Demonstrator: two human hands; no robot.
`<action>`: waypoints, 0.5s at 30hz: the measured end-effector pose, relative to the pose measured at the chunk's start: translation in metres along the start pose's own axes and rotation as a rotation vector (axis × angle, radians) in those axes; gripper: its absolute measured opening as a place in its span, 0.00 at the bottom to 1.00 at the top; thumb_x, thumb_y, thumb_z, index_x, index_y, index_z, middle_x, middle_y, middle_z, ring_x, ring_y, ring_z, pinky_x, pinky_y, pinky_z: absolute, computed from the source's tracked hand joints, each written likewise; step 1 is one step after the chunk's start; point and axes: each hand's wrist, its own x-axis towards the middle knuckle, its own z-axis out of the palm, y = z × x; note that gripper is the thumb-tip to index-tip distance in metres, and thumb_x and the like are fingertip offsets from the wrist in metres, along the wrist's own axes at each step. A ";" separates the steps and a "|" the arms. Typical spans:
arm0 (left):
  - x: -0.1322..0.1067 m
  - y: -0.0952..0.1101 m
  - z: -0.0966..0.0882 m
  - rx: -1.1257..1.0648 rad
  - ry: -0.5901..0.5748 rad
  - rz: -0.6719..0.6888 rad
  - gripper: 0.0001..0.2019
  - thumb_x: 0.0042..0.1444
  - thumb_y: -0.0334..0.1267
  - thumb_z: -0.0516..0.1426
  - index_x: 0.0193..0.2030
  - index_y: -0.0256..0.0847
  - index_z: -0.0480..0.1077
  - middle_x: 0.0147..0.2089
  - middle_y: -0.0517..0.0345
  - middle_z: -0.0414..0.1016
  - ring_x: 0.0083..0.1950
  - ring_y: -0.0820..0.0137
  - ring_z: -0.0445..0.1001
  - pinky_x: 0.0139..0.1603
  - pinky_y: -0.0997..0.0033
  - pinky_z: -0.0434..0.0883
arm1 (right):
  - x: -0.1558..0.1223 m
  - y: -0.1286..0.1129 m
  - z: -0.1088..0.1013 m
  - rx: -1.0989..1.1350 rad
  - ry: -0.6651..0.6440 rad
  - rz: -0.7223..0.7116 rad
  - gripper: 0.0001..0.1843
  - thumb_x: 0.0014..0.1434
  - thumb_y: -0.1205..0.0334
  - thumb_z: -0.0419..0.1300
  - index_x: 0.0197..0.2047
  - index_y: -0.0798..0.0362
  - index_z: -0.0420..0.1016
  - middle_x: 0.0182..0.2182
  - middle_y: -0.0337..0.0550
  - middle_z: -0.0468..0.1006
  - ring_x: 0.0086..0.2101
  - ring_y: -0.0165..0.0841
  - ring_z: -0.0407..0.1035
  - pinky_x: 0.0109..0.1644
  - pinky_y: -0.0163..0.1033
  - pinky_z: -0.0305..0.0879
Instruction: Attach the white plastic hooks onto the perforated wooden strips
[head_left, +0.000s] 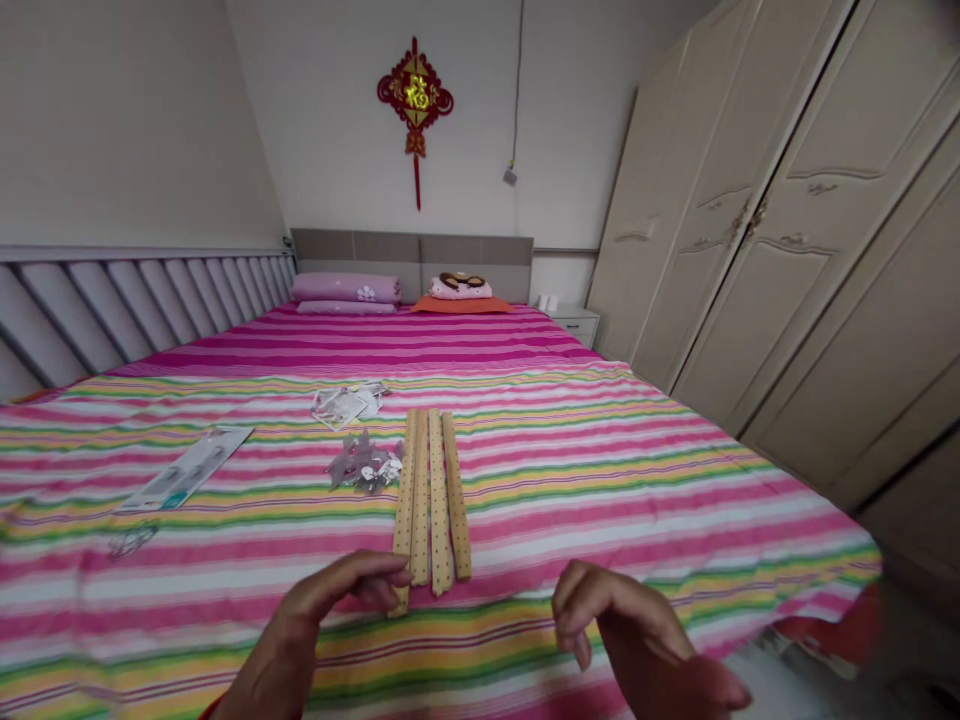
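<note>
Several long wooden slats with rows of small holes (431,495) lie side by side on the striped bedspread (600,480). My left hand (341,590) reaches to their near ends, its fingertips curled against the leftmost slat. My right hand (622,625) hovers to the right of the slats, fingers loosely curled and apart, holding nothing. A clear plastic bag of small metal parts (365,466) lies just left of the slats.
Another plastic packet (346,403) lies farther back, and a printed sheet (187,470) to the left. Pillows (345,290) sit at the headboard. A cream wardrobe (787,230) stands along the right. A padded wall panel (112,310) runs on the left.
</note>
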 end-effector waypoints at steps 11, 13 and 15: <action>0.021 -0.007 0.005 0.117 0.416 -0.319 0.37 0.56 0.64 0.27 0.14 0.41 0.58 0.13 0.62 0.49 0.17 0.74 0.51 0.20 0.72 0.51 | 0.033 0.049 -0.006 0.065 0.489 0.344 0.38 0.56 0.29 0.37 0.12 0.52 0.55 0.10 0.31 0.47 0.14 0.24 0.41 0.19 0.34 0.37; 0.020 -0.020 0.005 0.110 0.411 -0.355 0.36 0.57 0.62 0.27 0.14 0.42 0.57 0.13 0.63 0.49 0.17 0.73 0.51 0.20 0.71 0.51 | 0.031 0.066 -0.009 0.067 0.506 0.441 0.38 0.56 0.29 0.38 0.11 0.51 0.53 0.10 0.30 0.46 0.14 0.23 0.39 0.18 0.34 0.34; 0.020 -0.029 0.005 0.117 0.411 -0.365 0.35 0.57 0.62 0.28 0.14 0.41 0.57 0.13 0.63 0.50 0.17 0.73 0.52 0.21 0.71 0.52 | 0.030 0.076 -0.009 0.016 0.499 0.461 0.37 0.56 0.29 0.38 0.11 0.50 0.51 0.09 0.29 0.44 0.13 0.23 0.38 0.18 0.34 0.33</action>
